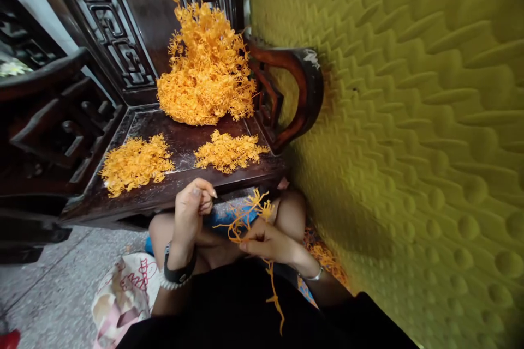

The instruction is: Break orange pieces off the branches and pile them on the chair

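Note:
My right hand (268, 241) is closed in a pinch over my lap. It grips a bundle of thin orange plastic sprigs (262, 204), whose branched tips fan out above the fingers. One long orange strand (275, 297) hangs down below that hand. My left hand (191, 204) is raised near the seat's front edge with its fingers curled and pressed together; anything inside them is too small or hidden to make out. Ahead on the dark wooden chair seat lie a left heap of orange pieces (137, 163) and a smaller right heap (230, 151).
A tall mound of orange pieces (208, 68) stands against the chair back. The curved armrest (305, 92) borders the seat beside a yellow-green embossed wall (409, 136). More orange strands (327, 262) lie low at right. A white cloth bag (126, 283) rests on the floor at left.

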`<state>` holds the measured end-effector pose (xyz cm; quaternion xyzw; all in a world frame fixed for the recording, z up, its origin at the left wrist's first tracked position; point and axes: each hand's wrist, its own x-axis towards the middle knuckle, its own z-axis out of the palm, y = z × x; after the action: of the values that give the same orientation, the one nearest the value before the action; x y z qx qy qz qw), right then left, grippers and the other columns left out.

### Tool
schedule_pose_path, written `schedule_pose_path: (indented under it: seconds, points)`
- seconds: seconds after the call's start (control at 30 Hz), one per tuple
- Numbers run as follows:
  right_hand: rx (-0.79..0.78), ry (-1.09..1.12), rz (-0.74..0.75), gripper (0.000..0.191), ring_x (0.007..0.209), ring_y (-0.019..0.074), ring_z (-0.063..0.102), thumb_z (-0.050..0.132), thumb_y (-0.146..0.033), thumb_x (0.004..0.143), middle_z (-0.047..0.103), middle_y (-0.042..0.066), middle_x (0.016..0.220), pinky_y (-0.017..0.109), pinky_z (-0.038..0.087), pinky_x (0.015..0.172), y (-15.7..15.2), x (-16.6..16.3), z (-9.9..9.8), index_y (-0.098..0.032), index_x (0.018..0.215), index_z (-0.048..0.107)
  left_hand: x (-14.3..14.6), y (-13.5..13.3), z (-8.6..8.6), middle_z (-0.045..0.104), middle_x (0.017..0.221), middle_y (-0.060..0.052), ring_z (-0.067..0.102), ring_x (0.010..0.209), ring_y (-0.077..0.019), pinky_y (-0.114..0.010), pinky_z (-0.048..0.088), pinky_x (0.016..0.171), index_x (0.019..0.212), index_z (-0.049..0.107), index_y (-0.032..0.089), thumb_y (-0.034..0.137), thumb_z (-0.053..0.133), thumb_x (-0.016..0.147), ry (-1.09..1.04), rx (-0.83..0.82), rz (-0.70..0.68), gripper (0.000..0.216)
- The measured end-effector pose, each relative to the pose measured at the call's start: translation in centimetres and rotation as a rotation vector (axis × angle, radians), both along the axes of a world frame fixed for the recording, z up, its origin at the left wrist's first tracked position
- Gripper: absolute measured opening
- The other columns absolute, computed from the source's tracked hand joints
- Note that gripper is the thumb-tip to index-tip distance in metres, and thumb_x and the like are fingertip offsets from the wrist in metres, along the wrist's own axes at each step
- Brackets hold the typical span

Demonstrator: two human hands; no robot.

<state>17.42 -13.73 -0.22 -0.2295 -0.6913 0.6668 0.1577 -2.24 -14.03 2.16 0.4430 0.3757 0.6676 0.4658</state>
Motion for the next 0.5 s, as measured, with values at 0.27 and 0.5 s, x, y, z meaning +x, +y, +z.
schedule_pose_path:
  seconds: [0.27, 0.5]
  points:
    - [0.334, -0.202, -0.04, 0.043, 0.043, 0.0054, 0.028, 0.055, -0.021, 0.087, 0.03, -0.006, 0.044, 0.024, 0.019, 0.043, -0.3, -1.2, 1.0, -0.017, 0.047, 0.039, -0.2, -0.6, 2.0, 0.075, 0.084, -0.004, 0.067, 0.073, -0.0151, -0.026, 0.051, 0.069, 0.09, 0.077, 0.022, 0.034, 0.067, 0.085, 0.775, 0.088, 0.028, 0.016]
    - [0.337, -0.015, 0.093, 0.058, 0.121, 0.0216, 0.056, 0.066, -0.03, 0.086, 0.059, 0.012, 0.135, 0.033, 0.045, 0.099, 1.3, 3.2, 0.6, -0.021, 0.14, 0.048, -1.7, -0.8, 0.0, 0.077, 0.084, -0.005, 0.07, 0.075, -0.0153, -0.025, 0.053, 0.071, 0.086, 0.079, 0.021, 0.03, 0.057, 0.091, 0.651, 0.034, 0.237, 0.024]
